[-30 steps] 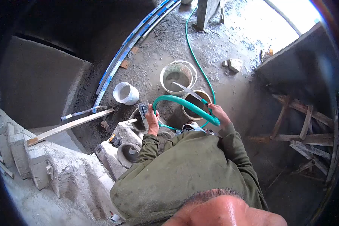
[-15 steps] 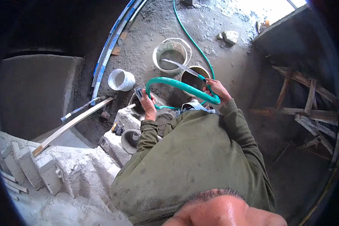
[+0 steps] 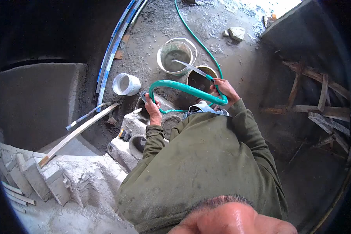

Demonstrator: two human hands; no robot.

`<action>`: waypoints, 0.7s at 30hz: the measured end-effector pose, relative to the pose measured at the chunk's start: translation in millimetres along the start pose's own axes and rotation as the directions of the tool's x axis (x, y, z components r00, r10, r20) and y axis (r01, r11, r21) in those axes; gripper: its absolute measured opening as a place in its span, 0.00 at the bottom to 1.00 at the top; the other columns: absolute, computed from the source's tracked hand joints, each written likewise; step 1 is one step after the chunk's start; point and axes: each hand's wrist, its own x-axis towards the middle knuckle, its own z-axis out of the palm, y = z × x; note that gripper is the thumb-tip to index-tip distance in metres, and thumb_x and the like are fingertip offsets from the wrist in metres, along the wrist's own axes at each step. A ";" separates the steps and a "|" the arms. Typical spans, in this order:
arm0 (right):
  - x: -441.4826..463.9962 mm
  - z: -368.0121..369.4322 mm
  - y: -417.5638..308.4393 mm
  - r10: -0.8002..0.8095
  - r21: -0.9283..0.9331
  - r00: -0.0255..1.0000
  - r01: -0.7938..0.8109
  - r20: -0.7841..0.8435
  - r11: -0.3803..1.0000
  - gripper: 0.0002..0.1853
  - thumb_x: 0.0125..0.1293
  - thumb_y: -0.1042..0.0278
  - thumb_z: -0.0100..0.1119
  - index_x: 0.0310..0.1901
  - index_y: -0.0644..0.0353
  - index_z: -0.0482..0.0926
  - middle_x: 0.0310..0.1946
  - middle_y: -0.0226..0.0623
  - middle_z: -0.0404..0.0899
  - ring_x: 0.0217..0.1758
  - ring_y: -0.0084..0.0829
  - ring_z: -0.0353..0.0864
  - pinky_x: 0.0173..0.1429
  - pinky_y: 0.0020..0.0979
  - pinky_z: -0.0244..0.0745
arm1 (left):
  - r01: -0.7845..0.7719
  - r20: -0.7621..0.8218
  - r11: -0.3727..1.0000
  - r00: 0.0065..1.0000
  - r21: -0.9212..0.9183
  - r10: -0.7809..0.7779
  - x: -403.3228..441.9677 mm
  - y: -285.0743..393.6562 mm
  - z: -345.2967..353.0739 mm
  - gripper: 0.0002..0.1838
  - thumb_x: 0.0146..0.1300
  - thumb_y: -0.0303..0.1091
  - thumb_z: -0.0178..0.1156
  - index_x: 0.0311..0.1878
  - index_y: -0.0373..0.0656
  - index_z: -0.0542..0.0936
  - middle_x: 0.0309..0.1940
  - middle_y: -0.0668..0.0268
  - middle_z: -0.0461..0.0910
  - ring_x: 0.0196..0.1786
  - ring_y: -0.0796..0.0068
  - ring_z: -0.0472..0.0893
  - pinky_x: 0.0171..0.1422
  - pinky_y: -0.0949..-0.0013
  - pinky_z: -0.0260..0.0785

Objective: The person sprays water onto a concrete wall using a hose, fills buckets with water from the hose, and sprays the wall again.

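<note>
Much gritty floor [image 3: 150,39], dim wall [image 3: 304,39]; right fingers [image 3: 218,81] wrap green hose [image 3: 183,87], left fingers [image 3: 148,100] clasp a tool [image 3: 143,95].

Filmed from head level in one view, facing forward and steeply down: very near the green top [image 3: 201,167] at lower centre, farther from the left hand [image 3: 153,110] and right hand [image 3: 226,90], farther still from the floor [image 3: 240,66] beyond.

Olive-grn l/s top [image 3: 199,156], dk-smudged in spots, w/ wrinkled slvs [image 3: 250,126]
</note>
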 end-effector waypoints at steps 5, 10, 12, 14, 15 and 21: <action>6.2 -2.6 5.9 -0.084 -0.086 0.996 0.084 -0.005 0.993 0.11 0.63 0.65 0.42 0.28 0.60 0.72 0.20 0.30 0.72 0.20 0.20 0.69 0.24 0.24 0.66 | -0.045 -0.023 0.998 0.999 -0.047 0.044 7.0 -4.5 2.3 0.31 0.59 0.67 0.43 0.18 0.48 0.63 0.11 0.74 0.59 0.11 0.83 0.60 0.14 0.77 0.49; 14.9 -1.3 13.1 -0.066 -0.025 0.998 0.067 0.021 0.997 0.13 0.61 0.62 0.45 0.26 0.60 0.73 0.19 0.31 0.72 0.18 0.21 0.69 0.20 0.26 0.65 | 0.007 0.024 0.999 1.000 -0.036 -0.006 5.9 2.5 -1.4 0.29 0.60 0.67 0.42 0.18 0.50 0.61 0.11 0.74 0.59 0.11 0.83 0.59 0.13 0.77 0.50; 8.7 1.1 6.3 -0.060 -0.037 0.997 0.062 0.040 0.997 0.13 0.61 0.62 0.44 0.26 0.60 0.74 0.19 0.31 0.72 0.18 0.21 0.69 0.21 0.26 0.66 | -0.015 0.027 1.000 1.000 -0.022 0.016 6.7 3.4 -2.3 0.30 0.60 0.67 0.42 0.18 0.50 0.61 0.10 0.74 0.58 0.11 0.83 0.59 0.13 0.77 0.50; 10.2 1.4 7.7 -0.060 -0.059 0.995 0.064 0.079 0.996 0.11 0.64 0.62 0.42 0.27 0.56 0.69 0.18 0.27 0.68 0.15 0.16 0.66 0.17 0.22 0.63 | -0.017 0.011 1.000 1.000 0.016 0.016 5.2 6.5 -1.8 0.31 0.58 0.68 0.43 0.17 0.49 0.61 0.10 0.74 0.59 0.10 0.83 0.59 0.14 0.78 0.50; 8.2 2.6 5.0 -0.035 -0.075 0.997 0.040 0.063 0.996 0.12 0.64 0.61 0.42 0.27 0.57 0.70 0.18 0.27 0.69 0.16 0.17 0.66 0.17 0.22 0.63 | -0.027 0.003 0.999 1.000 0.039 0.027 4.3 8.7 1.0 0.32 0.58 0.69 0.43 0.16 0.49 0.62 0.10 0.74 0.59 0.10 0.83 0.59 0.14 0.77 0.50; 13.2 0.4 15.1 -0.105 -0.022 0.986 0.108 0.128 0.994 0.11 0.65 0.62 0.43 0.31 0.57 0.72 0.18 0.26 0.69 0.17 0.16 0.67 0.19 0.22 0.63 | -0.008 -0.004 0.999 1.000 0.041 0.009 5.5 14.0 3.1 0.33 0.56 0.70 0.43 0.15 0.48 0.61 0.09 0.74 0.58 0.10 0.83 0.58 0.13 0.77 0.49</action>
